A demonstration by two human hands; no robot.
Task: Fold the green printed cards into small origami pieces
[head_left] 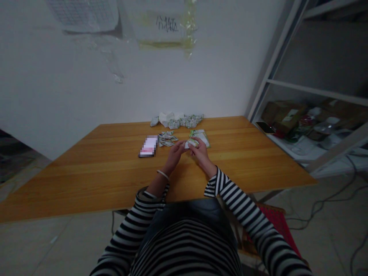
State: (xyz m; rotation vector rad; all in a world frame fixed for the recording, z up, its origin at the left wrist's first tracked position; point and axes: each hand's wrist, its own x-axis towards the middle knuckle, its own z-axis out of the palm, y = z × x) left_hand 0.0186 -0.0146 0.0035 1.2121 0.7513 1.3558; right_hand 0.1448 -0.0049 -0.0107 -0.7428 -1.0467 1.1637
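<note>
Both hands meet above the wooden table [120, 176], around a small folded white-and-green paper [191, 143]. My right hand [201, 151] pinches it from the right with thumb and fingers. At its left edge the fingers of my left hand [174, 154] are closed on it. Just behind my right hand lie flat white-and-green papers [204, 138]. Several small folded pieces [167, 138] rest beyond my left hand. My fingers partly cover the held paper, so its exact shape is hard to make out.
A phone [148, 146] with its screen lit lies left of the folded pieces. Crumpled printed paper [184, 121] lines the table's back edge by the wall. At right, a shelf holds another phone [265, 127], boxes and bottles. A red stool [274, 222] and floor cables are at lower right.
</note>
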